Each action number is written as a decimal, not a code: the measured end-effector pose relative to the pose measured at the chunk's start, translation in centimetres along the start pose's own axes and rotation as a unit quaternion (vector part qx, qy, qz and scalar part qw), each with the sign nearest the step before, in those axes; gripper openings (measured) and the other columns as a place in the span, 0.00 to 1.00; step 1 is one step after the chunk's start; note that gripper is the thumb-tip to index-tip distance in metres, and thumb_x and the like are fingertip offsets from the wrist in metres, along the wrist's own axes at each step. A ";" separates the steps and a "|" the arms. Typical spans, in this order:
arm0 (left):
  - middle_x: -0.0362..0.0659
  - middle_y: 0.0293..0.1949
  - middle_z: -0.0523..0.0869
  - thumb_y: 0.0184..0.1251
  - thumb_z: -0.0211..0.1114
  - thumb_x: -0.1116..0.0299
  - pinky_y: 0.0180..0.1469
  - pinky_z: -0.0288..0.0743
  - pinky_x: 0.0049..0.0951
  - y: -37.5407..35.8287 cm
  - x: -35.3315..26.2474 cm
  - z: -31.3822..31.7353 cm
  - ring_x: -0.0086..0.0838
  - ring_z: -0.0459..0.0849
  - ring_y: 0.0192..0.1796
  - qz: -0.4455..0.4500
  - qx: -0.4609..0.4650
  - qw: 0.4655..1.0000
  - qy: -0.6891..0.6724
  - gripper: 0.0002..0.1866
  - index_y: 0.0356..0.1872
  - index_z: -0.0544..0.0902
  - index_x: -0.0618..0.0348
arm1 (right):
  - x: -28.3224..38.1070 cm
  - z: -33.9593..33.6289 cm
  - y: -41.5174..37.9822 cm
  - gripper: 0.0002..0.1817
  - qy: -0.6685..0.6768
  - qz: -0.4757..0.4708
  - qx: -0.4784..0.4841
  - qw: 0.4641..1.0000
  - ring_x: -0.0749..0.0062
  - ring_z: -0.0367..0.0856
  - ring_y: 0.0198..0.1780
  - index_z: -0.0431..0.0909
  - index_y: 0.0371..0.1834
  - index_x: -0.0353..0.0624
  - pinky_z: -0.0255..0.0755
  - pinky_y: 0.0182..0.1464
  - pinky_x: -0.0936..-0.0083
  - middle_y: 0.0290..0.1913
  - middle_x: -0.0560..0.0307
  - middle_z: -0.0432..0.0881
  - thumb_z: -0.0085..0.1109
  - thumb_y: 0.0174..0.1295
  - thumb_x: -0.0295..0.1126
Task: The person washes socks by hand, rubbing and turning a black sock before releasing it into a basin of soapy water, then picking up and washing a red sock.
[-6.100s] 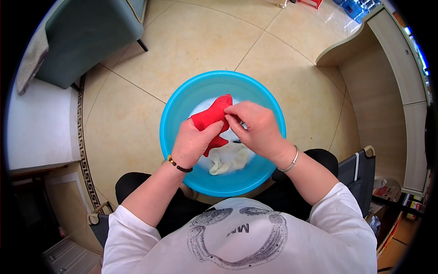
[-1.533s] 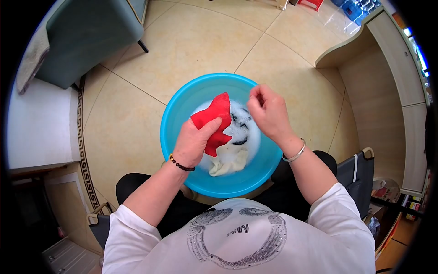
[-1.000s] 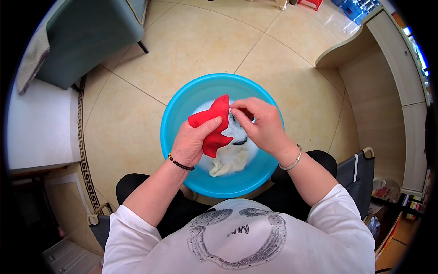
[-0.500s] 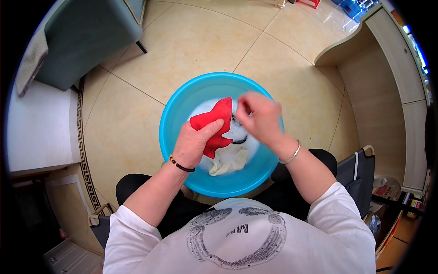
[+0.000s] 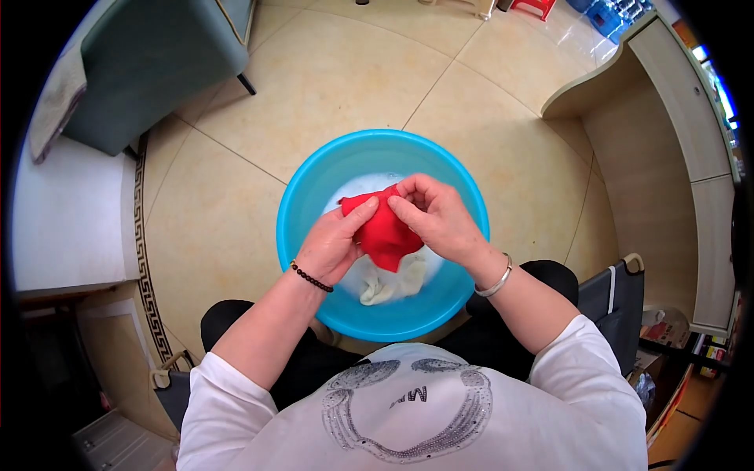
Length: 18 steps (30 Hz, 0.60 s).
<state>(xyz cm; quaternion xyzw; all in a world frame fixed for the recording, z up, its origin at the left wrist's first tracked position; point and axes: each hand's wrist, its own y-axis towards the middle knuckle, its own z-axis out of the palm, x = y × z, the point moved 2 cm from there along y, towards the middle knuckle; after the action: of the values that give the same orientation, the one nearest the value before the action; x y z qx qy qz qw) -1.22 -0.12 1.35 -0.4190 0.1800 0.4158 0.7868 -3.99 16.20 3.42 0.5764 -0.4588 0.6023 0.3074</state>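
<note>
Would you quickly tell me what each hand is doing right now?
Left hand: closed on the red cloth, over the blue basin.
Right hand: closed on the same red cloth, at its upper edge.

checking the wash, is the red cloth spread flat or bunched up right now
Bunched up. The red cloth is gathered between the left hand and right hand, held above the foamy water in the blue basin.

white shirt (image 5: 440, 416), sequin letters, seemingly "MIW", seen upside down
</note>
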 end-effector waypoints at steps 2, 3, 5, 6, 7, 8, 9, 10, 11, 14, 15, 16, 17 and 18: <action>0.44 0.48 0.80 0.67 0.61 0.61 0.49 0.76 0.27 0.0 0.5 0.0 0.28 0.80 0.47 -0.032 -0.037 0.999 0.021 0.20 0.54 0.73 0.64 | -0.1 0.1 0.0 0.09 0.001 -0.016 -0.018 1.000 0.80 0.79 0.33 0.74 0.37 0.34 0.75 0.35 0.80 0.32 0.59 0.80 0.55 0.64 0.31; 0.44 0.50 0.79 0.67 0.62 0.62 0.52 0.74 0.28 0.1 0.6 -0.3 0.26 0.78 0.50 0.033 -0.120 0.985 0.121 0.21 0.56 0.71 0.64 | -0.3 0.3 -0.1 0.09 0.026 -0.014 -0.022 0.999 0.79 0.79 0.35 0.74 0.38 0.34 0.75 0.37 0.80 0.34 0.58 0.81 0.55 0.64 0.31; 0.44 0.51 0.78 0.67 0.62 0.63 0.55 0.73 0.28 -0.1 0.4 -0.5 0.25 0.77 0.53 0.098 -0.198 0.950 0.220 0.23 0.58 0.70 0.63 | -0.5 0.8 -0.4 0.09 0.051 -0.011 -0.026 0.998 0.79 0.80 0.38 0.75 0.40 0.33 0.75 0.40 0.80 0.35 0.58 0.81 0.54 0.65 0.30; 0.44 0.52 0.77 0.66 0.63 0.64 0.55 0.72 0.28 -0.5 -0.1 0.2 0.25 0.76 0.54 0.106 -0.116 0.963 0.219 0.23 0.58 0.69 0.63 | -0.5 1.2 -0.6 0.10 0.070 -0.013 -0.016 0.997 0.78 0.79 0.41 0.75 0.43 0.33 0.74 0.43 0.80 0.37 0.57 0.81 0.52 0.65 0.29; 0.44 0.52 0.77 0.64 0.65 0.65 0.56 0.72 0.28 -0.7 -0.4 0.7 0.24 0.75 0.55 0.113 -0.032 0.969 0.216 0.24 0.58 0.69 0.63 | -0.5 1.4 -0.7 0.12 0.089 -0.016 -0.007 0.996 0.78 0.79 0.43 0.76 0.47 0.33 0.73 0.46 0.80 0.40 0.55 0.81 0.51 0.66 0.29; 0.44 0.52 0.77 0.64 0.65 0.65 0.56 0.72 0.28 -0.7 -0.2 0.7 0.24 0.75 0.55 0.113 -0.032 0.969 0.216 0.24 0.58 0.69 0.63 | -0.5 1.4 -0.8 0.12 0.089 -0.015 -0.006 0.996 0.78 0.79 0.43 0.76 0.47 0.33 0.73 0.46 0.80 0.40 0.55 0.81 0.51 0.66 0.29; 0.45 0.52 0.77 0.63 0.66 0.65 0.54 0.73 0.27 -0.6 0.1 1.0 0.25 0.77 0.53 0.121 -0.006 0.973 0.197 0.25 0.57 0.68 0.64 | -0.4 1.4 -0.8 0.13 0.064 -0.017 0.003 0.998 0.78 0.78 0.46 0.75 0.50 0.33 0.73 0.48 0.80 0.41 0.55 0.81 0.49 0.66 0.28; 0.46 0.51 0.77 0.61 0.68 0.65 0.53 0.75 0.26 -0.6 0.3 1.1 0.26 0.78 0.52 0.130 0.019 0.975 0.179 0.27 0.56 0.68 0.65 | -0.4 1.3 -0.8 0.15 0.040 -0.019 0.014 0.999 0.77 0.77 0.48 0.74 0.54 0.33 0.72 0.50 0.80 0.43 0.54 0.81 0.47 0.67 0.28; 0.45 0.49 0.78 0.63 0.66 0.67 0.55 0.74 0.26 -0.3 0.3 0.7 0.26 0.79 0.52 0.128 0.016 0.974 0.187 0.22 0.54 0.70 0.65 | -1.0 1.1 -0.6 0.16 0.020 -0.029 0.023 0.999 0.78 0.78 0.46 0.73 0.55 0.32 0.73 0.47 0.79 0.43 0.55 0.81 0.46 0.67 0.28; 0.44 0.46 0.80 0.64 0.64 0.68 0.53 0.75 0.25 0.2 0.4 -0.1 0.26 0.79 0.50 0.066 0.048 0.994 0.072 0.19 0.52 0.72 0.65 | -1.1 0.4 -0.2 0.15 0.056 0.014 0.072 0.996 0.78 0.79 0.41 0.75 0.54 0.35 0.73 0.43 0.79 0.43 0.54 0.81 0.47 0.66 0.26; 0.44 0.46 0.80 0.64 0.64 0.68 0.53 0.75 0.25 0.4 0.3 -0.2 0.26 0.79 0.50 0.066 0.049 0.994 0.072 0.19 0.52 0.72 0.65 | -1.1 0.2 -0.2 0.15 0.056 0.014 0.071 0.996 0.78 0.79 0.41 0.75 0.54 0.35 0.73 0.43 0.79 0.43 0.54 0.81 0.47 0.66 0.26; 0.44 0.45 0.80 0.64 0.63 0.69 0.52 0.75 0.26 0.5 0.3 -0.3 0.26 0.80 0.48 0.052 0.061 0.996 0.047 0.17 0.51 0.73 0.64 | -0.8 0.1 -0.2 0.15 0.018 -0.016 0.068 0.997 0.79 0.78 0.42 0.75 0.53 0.36 0.74 0.42 0.80 0.43 0.56 0.81 0.49 0.65 0.26; 0.43 0.44 0.80 0.65 0.62 0.69 0.51 0.76 0.26 0.5 0.3 -0.3 0.25 0.80 0.47 0.038 0.074 0.996 0.021 0.16 0.50 0.73 0.64 | -0.4 0.0 -0.2 0.14 -0.021 -0.047 0.065 0.997 0.80 0.78 0.42 0.76 0.53 0.37 0.75 0.41 0.82 0.43 0.58 0.81 0.52 0.65 0.26; 0.43 0.44 0.80 0.65 0.62 0.69 0.51 0.76 0.26 0.3 0.1 -0.4 0.25 0.80 0.47 0.039 0.073 0.996 0.022 0.16 0.50 0.73 0.64 | 0.0 -0.2 -0.2 0.14 -0.021 -0.048 0.065 0.997 0.80 0.78 0.42 0.76 0.53 0.37 0.75 0.41 0.82 0.43 0.58 0.81 0.52 0.65 0.26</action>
<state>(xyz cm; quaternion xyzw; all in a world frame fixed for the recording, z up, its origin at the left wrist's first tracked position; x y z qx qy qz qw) -1.39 -0.26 0.89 -0.3617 0.2430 0.4223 0.7948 -3.90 16.40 3.42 0.6286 -0.3969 0.6037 0.2879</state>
